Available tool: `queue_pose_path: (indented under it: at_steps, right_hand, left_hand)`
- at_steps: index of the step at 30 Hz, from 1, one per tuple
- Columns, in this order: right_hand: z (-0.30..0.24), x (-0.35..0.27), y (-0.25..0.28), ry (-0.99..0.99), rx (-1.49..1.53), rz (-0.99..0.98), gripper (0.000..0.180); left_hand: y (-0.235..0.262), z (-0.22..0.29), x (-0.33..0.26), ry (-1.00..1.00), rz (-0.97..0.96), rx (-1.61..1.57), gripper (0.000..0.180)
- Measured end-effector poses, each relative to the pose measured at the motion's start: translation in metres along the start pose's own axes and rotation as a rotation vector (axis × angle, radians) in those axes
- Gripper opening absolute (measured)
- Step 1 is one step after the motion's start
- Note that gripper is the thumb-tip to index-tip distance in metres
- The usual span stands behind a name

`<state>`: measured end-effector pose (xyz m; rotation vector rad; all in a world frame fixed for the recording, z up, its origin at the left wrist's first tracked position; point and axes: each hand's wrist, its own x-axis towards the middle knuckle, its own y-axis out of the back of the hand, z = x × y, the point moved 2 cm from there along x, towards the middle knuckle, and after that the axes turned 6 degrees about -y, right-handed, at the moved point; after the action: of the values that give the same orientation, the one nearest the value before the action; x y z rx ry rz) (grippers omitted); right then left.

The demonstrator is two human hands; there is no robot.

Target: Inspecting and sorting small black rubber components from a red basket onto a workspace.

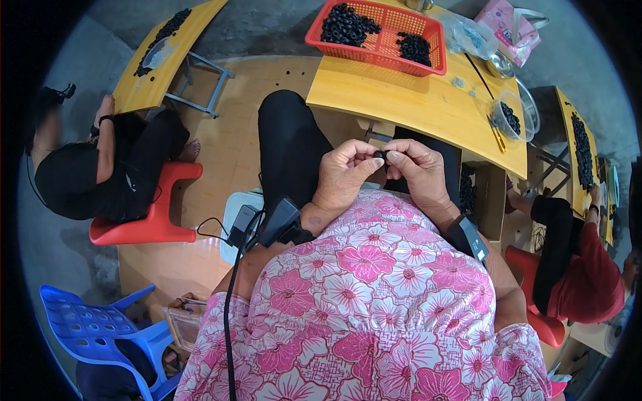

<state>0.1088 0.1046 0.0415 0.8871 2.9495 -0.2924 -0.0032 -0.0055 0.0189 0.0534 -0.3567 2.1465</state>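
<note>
Small black ring piece [380,156] sits pinched between both hands, held up in front of the person's tummy, just below the near edge of the yellow table [428,107]. It is too tiny and too hidden by fingers to tell which way it points or where its long side runs. Left hand [344,175] is curled, with its thumb and first finger pressed on the piece from the left. Right hand [418,170] is curled too — its fingertips squeeze the piece from the right, so the two hands touch there. Each wrist wears a dark band with a little box on it. On the table, farther away, stands a red basket [381,43] with heaps of black pieces inside. A clear bowl [509,117] of black pieces rests near the table's right end — well apart from the hands
</note>
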Motion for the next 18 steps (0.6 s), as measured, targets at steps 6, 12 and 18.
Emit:
queue_pose_path:
  at_steps: [6,12,18]
  right_hand:
    - [-0.007,-0.003,-0.004,0.118,-0.150,0.051,0.014]
    - [-0.003,-0.001,0.001,0.079,-0.115,0.039,0.016]
    - [0.008,0.002,0.007,-0.115,0.166,0.001,0.017]
  left_hand:
    - [0.001,-0.002,-0.001,-0.002,0.008,0.022,0.015]
    - [0.001,-0.001,-0.001,-0.029,-0.014,0.033,0.016]
    - [-0.001,0.001,0.000,-0.009,-0.016,-0.049,0.017]
